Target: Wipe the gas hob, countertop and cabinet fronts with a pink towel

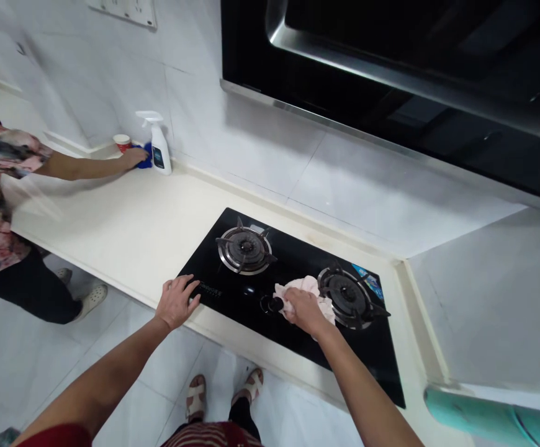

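Observation:
A black glass gas stove [233,292] with two burners is set into the pale counter. My right hand [305,310] is closed on a pinkish-white cloth [323,304], pressed to the glass between the control knob [275,304] and the right burner [347,293]. My left hand [177,301] rests on the stove's front left corner, fingers spread, holding nothing. The left burner [246,247] lies beyond it, apart from both hands.
At left, another person's hand [136,156] holds a blue cloth [146,158] beside a white spray bottle [159,149] and a red-and-white cup [121,143]. A black range hood [391,93] overhangs the stove. A green cylinder [484,416] sits at lower right.

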A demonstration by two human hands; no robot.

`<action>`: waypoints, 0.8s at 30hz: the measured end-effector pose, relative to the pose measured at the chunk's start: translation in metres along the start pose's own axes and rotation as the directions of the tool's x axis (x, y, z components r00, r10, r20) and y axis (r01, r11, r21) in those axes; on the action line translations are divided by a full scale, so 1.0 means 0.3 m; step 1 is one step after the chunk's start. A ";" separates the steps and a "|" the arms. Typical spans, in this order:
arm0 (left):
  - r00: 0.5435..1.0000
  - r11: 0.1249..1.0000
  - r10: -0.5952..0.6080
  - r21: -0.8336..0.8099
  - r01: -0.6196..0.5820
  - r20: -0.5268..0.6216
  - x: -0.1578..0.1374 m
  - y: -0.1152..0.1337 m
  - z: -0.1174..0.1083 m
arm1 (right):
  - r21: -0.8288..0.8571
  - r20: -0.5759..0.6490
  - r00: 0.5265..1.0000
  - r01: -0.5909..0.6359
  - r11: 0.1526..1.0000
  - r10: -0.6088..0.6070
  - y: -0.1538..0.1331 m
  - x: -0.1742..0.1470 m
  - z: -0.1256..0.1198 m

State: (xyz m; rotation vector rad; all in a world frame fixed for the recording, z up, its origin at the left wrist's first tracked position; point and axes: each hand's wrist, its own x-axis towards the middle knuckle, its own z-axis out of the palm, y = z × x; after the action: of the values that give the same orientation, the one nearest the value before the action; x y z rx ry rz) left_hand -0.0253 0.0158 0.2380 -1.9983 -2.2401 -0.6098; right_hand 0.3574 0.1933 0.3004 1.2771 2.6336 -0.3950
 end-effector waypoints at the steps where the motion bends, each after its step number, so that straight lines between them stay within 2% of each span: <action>1: 1.000 1.000 -0.001 -0.005 0.001 0.000 -0.001 0.000 0.002 | -0.011 0.009 1.000 -0.001 1.000 0.001 -0.006 -0.005 0.002; 3: 1.000 1.000 -0.007 -0.014 0.007 -0.001 -0.002 0.000 0.004 | -0.034 0.011 0.999 -0.043 0.999 0.043 -0.012 0.001 0.006; 5: 1.000 1.000 -0.014 -0.018 0.014 0.001 -0.003 0.002 0.003 | -0.052 -0.007 0.989 -0.146 0.988 0.145 -0.008 0.018 0.013; 9: 0.999 0.999 -0.021 -0.029 0.022 0.027 -0.003 0.010 -0.005 | -0.055 -0.027 0.945 -0.326 0.944 0.325 0.010 0.046 0.035; 13: 0.999 0.999 -0.024 -0.036 0.025 0.047 -0.003 0.015 -0.007 | -0.046 -0.043 0.941 -0.339 0.940 0.337 0.027 0.093 0.026; 19: 0.998 0.999 -0.018 -0.031 0.019 0.054 -0.007 0.015 -0.002 | -0.036 -0.088 0.916 -0.395 0.918 0.391 0.031 0.288 -0.059; 21: 0.999 0.999 -0.015 -0.032 0.016 0.048 -0.008 0.014 -0.002 | -0.033 -0.082 0.924 -0.378 0.925 0.375 0.011 0.333 -0.074; 24: 0.999 0.999 -0.011 -0.029 0.012 0.041 -0.008 0.014 -0.003 | -0.036 -0.058 0.954 -0.296 0.954 0.294 -0.048 0.339 -0.067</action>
State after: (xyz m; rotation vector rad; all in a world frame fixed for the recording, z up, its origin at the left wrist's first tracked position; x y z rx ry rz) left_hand -0.0209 0.0136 0.2390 -2.0317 -2.2803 -0.6120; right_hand 0.2827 0.2663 0.2931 1.6542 2.4206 -0.2566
